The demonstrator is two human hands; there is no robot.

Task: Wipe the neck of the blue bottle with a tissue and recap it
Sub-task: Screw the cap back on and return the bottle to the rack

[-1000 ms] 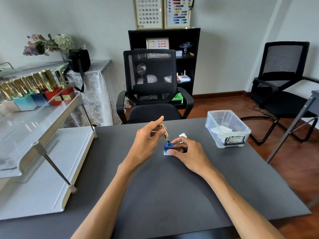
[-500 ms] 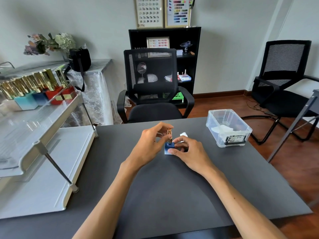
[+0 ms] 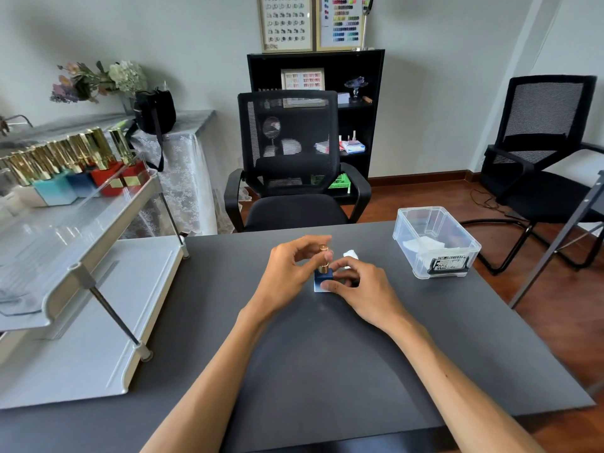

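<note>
Left hand (image 3: 287,273) fingers pinching gold cap (image 3: 323,259) upright on blue bottle (image 3: 323,281), right hand (image 3: 359,289) gripping bottle base on worktop (image 3: 327,354), crumpled tissue (image 3: 350,255) just beyond right hand

Nail salon: polish bottles (image 3: 81,171) on rack, colour charts (image 3: 313,22).

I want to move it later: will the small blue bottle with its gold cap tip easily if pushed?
Probably somewhat: the blue bottle has a square flat base, which should not roll, but the tall gold cap likely makes it top-heavy. It looks small, so probably light.
</note>
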